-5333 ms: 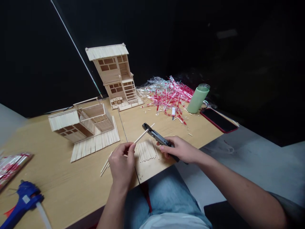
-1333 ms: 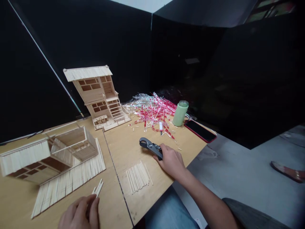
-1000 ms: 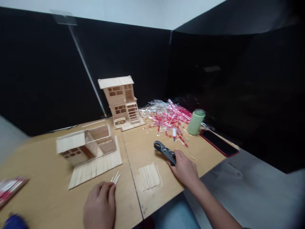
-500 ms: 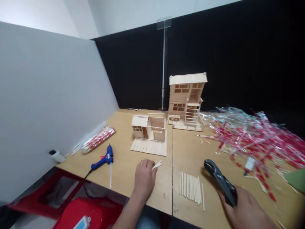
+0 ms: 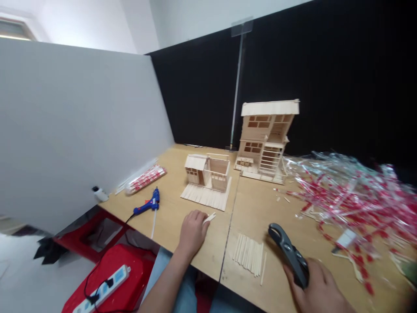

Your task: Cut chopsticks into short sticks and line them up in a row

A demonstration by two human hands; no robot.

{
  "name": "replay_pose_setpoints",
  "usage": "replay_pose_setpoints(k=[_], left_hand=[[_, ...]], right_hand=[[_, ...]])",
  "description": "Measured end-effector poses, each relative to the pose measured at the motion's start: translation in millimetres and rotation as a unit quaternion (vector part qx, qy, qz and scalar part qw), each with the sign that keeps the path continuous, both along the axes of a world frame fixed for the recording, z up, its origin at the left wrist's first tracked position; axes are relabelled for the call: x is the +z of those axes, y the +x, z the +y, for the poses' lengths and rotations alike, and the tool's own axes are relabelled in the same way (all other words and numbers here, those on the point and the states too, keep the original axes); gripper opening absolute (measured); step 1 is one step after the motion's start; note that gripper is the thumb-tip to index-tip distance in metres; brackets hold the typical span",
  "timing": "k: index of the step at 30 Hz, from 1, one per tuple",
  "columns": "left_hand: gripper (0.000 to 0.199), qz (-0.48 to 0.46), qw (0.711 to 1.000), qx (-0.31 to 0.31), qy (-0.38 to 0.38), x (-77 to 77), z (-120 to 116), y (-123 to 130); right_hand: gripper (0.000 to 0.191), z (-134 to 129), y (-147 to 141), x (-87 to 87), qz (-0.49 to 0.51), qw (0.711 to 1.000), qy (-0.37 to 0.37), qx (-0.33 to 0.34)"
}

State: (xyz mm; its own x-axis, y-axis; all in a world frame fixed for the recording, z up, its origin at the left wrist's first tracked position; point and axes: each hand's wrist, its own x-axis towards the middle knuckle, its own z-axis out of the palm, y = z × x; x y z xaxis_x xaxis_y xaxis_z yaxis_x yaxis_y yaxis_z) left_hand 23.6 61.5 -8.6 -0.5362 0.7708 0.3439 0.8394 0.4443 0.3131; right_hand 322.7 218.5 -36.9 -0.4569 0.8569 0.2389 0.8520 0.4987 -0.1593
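My left hand (image 5: 193, 231) rests on the table with its thumb and fingers closed on a few short pale wooden sticks (image 5: 210, 217), their ends poking out to the right. My right hand (image 5: 321, 287) grips a dark grey hand tool (image 5: 288, 252) with a curved far end; its exact kind I cannot make out. Between the hands lies a row of thin wooden sticks (image 5: 247, 254), with one stick (image 5: 263, 268) apart on the right. Beyond my left hand sits a small wooden model house (image 5: 208, 174) with a plank floor in front.
A taller two-storey stick house (image 5: 269, 139) stands at the back. Crumpled red-and-clear wrapping (image 5: 355, 191) heaps on the right, a white-grey small item (image 5: 345, 239) beside it. Left are a blue glue gun (image 5: 150, 203), a packet of sticks (image 5: 146, 179) and a red stool (image 5: 130, 269) bearing a power strip (image 5: 107, 287).
The view has swung left, bringing more of the stool and power strip into sight. Both hands keep their holds, and the objects on the table stay in place.
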Motion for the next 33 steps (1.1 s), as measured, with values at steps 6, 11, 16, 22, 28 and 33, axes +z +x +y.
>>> replay_pose_setpoints(k=[6, 11, 16, 22, 28, 33], left_hand=[[0.017, 0.008, 0.999, -0.046, 0.012, -1.6, 5.2, -13.0], [0.021, 0.013, 0.997, -0.08, 0.006, -5.4, 9.5, -22.9], [0.032, 0.047, 0.993, -0.106, -0.001, -7.0, 12.3, -22.2], [0.023, 0.062, 0.988, -0.113, -0.087, -3.0, 10.5, -22.3], [0.018, 0.09, 0.961, -0.045, -0.257, 18.2, 16.0, -9.0], [0.022, 0.077, 0.943, -0.022, -0.324, 27.9, 27.4, -2.9]], right_hand=[[0.027, -12.1, -16.8, 35.6, 0.015, 0.995, -0.076, -0.058], [0.05, -11.1, -26.8, 41.3, 0.059, 0.989, -0.08, -0.109], [0.06, -5.8, -36.9, 47.0, 0.009, 0.986, -0.055, -0.158], [0.063, 15.2, -42.7, 42.1, -0.024, 0.988, -0.023, -0.15], [0.058, 34.6, -48.0, 28.7, -0.069, 0.988, 0.032, -0.132], [0.071, 39.6, -48.9, 20.8, -0.065, 0.991, 0.053, -0.103]])
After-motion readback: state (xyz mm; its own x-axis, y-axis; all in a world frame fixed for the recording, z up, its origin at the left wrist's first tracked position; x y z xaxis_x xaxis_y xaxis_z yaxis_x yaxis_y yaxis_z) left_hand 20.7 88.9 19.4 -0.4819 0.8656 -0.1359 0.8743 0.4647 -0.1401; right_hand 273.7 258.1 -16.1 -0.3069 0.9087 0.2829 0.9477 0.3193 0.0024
